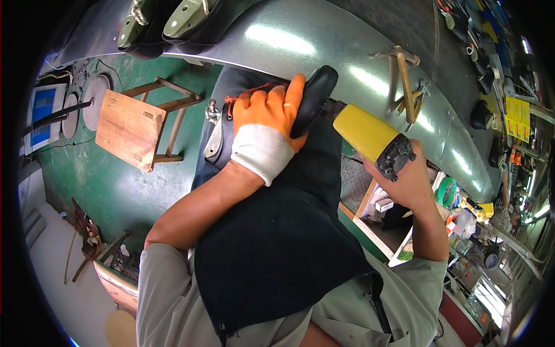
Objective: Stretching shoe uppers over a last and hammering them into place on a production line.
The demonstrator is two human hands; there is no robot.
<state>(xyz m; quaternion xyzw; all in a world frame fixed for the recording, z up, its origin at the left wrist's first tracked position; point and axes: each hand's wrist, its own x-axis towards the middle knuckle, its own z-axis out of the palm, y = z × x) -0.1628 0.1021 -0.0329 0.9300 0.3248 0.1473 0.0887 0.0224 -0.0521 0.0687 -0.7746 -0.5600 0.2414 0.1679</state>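
My left hand (269, 110), in an orange-palmed work glove with a white cuff, is wrapped round a black shoe (314, 92) on my lap. The shoe's sole faces right, and a shoe last (214, 141) with a metal fitting shows at its other end, left of my wrist. My bare right hand (409, 176) grips a yellow power tool (365, 132) near its dark rear end. The tool's narrow dark tip reaches the shoe's sole; whether it touches cannot be made out. A dark apron (272, 248) covers my lap.
A metal-topped bench (341, 52) curves across the far side. On it sit black shoes on lasts (193, 23) and a hammer (406, 81). At left stands a wooden stool (130, 127) on the green floor. An open drawer (381, 228) with small items lies below my right forearm.
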